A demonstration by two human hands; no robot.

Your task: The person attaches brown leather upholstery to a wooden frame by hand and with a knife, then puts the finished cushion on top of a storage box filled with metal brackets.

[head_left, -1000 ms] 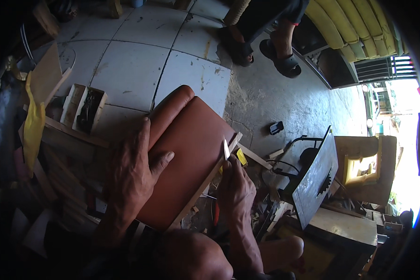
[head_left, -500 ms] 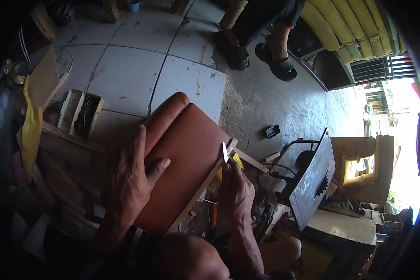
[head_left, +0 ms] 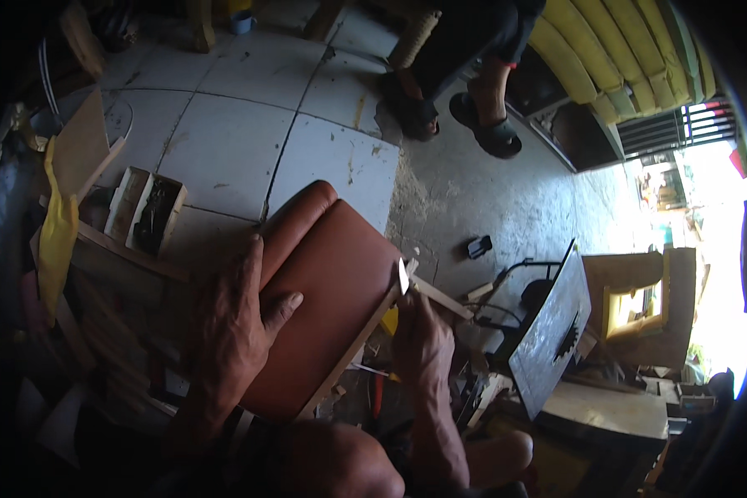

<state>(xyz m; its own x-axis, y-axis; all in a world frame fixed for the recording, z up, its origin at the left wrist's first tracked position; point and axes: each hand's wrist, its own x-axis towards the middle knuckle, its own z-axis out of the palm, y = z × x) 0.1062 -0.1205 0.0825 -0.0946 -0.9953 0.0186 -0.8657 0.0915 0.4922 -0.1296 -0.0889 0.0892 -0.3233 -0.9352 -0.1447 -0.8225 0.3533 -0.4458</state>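
Just beyond my knee (head_left: 332,458) lies the brown pad (head_left: 332,278), its right corner beside my knife (head_left: 403,277). A slip or inward tilt of the knife could nick the pad. My right hand (head_left: 424,339) reaches forward, fingers clenched on the knife; my left hand (head_left: 236,324) lies over the pad's left side, fingers spread, grasping nothing.

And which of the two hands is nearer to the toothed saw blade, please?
Right. The right hand, holding a pointed blade, is left of the saw blade in the picture; the left hand rests farther left, on the brown padded panel.
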